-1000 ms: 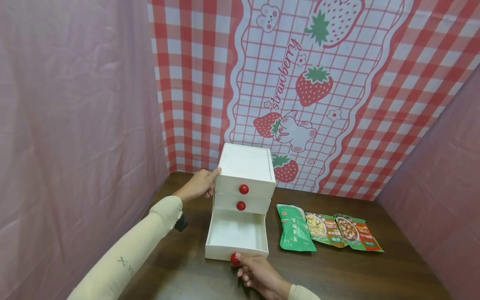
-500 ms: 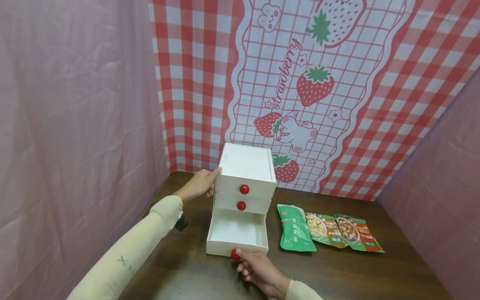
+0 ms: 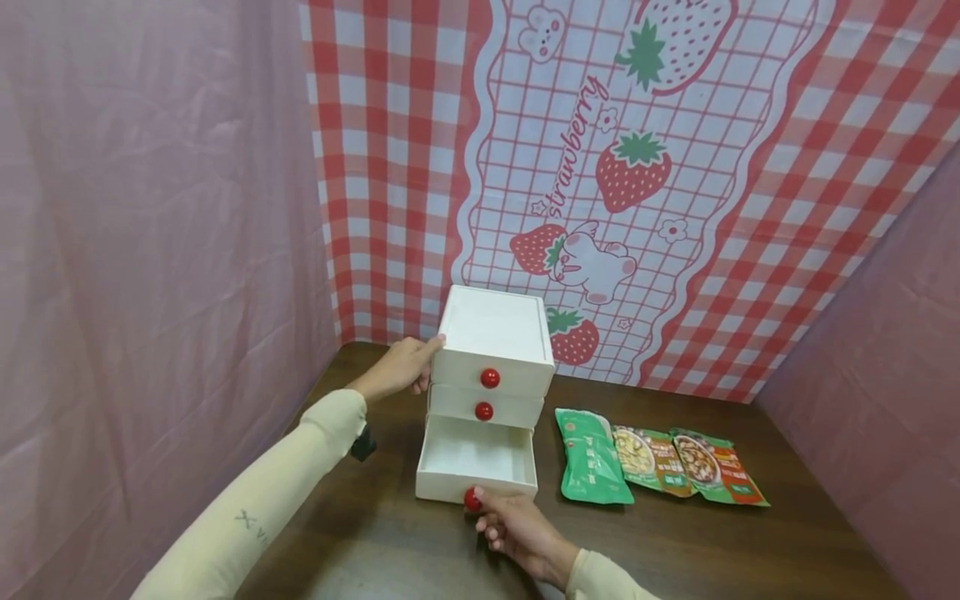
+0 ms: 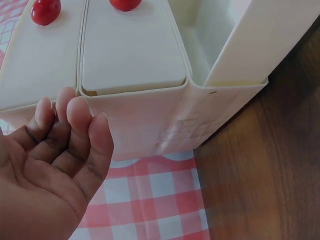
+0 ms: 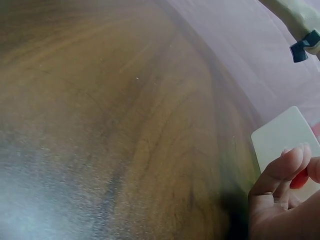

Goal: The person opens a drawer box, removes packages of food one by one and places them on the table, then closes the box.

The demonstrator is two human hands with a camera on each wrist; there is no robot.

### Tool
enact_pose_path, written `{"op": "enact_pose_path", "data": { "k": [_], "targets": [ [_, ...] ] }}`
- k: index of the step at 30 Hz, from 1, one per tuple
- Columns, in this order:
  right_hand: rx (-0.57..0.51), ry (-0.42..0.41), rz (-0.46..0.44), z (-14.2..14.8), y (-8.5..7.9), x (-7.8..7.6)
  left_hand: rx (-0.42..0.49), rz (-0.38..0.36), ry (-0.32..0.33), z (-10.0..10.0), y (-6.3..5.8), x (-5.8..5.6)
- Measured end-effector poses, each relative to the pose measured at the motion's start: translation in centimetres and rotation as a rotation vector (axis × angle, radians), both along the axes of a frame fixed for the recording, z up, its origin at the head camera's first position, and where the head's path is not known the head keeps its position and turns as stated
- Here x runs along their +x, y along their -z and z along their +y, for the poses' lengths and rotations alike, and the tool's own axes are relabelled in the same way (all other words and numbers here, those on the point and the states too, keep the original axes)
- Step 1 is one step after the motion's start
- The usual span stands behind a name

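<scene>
A white cabinet (image 3: 495,325) of three stacked drawers, each with a round red knob, stands on the table. My left hand (image 3: 401,367) rests against its upper left side, thumb at the top edge. In the left wrist view the left hand's loosely bent fingers (image 4: 75,130) lie beside the cabinet's front edge. The bottom drawer (image 3: 480,450) is pulled partly out, with nothing visible inside. My right hand (image 3: 521,533) pinches that drawer's red knob (image 3: 472,499) between thumb and finger. The right wrist view shows the same red knob (image 5: 299,179) mostly covered by the fingers.
Right of the cabinet lie a green food packet (image 3: 592,458) and two packets with food pictures, one nearer (image 3: 651,460) and one farther right (image 3: 718,467). A checked strawberry cloth (image 3: 390,167) hangs behind; pink curtains (image 3: 150,250) flank the brown table (image 3: 660,550).
The bottom drawer has slid a little way back into the cabinet, the right hand moving with its knob. The left hand has stayed in place on the cabinet.
</scene>
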State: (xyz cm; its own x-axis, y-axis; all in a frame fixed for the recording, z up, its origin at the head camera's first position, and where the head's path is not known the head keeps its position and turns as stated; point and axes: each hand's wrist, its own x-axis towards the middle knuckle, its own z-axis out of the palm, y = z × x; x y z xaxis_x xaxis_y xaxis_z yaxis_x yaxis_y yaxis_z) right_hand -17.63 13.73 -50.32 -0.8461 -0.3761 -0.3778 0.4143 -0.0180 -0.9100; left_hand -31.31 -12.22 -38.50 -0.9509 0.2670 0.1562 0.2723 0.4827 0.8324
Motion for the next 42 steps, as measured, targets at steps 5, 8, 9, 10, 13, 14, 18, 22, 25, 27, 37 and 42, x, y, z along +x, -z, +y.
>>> {"op": "enact_pose_path", "data": {
  "k": [5, 8, 9, 10, 13, 14, 18, 22, 25, 27, 37, 42],
  "targets": [
    [0.003, 0.007, -0.004, -0.2, -0.1, -0.6, -0.002, -0.002, 0.002, -0.1, -0.1, -0.1],
    [0.005, 0.007, 0.001, -0.3, -0.1, -1.0, -0.001, -0.001, 0.002, -0.2, -0.2, -0.1],
    [0.005, 0.008, 0.001, -0.4, -0.1, -1.1, -0.001, 0.001, 0.004, -0.2, -0.3, -0.1],
    [0.002, 0.010, 0.001, -0.4, 0.0, -1.2, -0.004, 0.002, 0.005, -0.2, -0.3, -0.1],
    [-0.004, 0.010, 0.006, -0.4, 0.0, -1.6, -0.006, -0.001, 0.008, -0.3, -0.3, 0.0],
    [-0.006, 0.011, 0.008, -0.4, 0.1, -1.7, -0.007, -0.001, 0.007, -0.3, -0.3, 0.0],
    [-0.005, 0.017, 0.013, -0.6, 0.2, -2.1, -0.008, -0.003, 0.004, -0.3, -0.2, 0.1],
    [0.000, 0.025, 0.009, -0.7, 0.3, -2.5, -0.001, -0.003, 0.005, -0.4, 0.0, 0.1],
    [-0.001, 0.023, 0.011, -0.7, 0.3, -2.7, 0.003, 0.002, 0.004, -0.3, 0.1, 0.1],
    [-0.003, 0.025, 0.009, -0.7, 0.3, -2.8, 0.000, 0.006, 0.006, -0.2, 0.2, 0.1],
    [-0.032, 0.035, 0.017, -0.8, 0.1, -3.4, -0.004, 0.016, 0.003, 0.0, 0.0, 0.2],
    [-0.021, 0.040, 0.021, -0.9, 0.0, -4.0, -0.002, 0.016, 0.004, -0.1, 0.0, 0.2]
  ]
}}
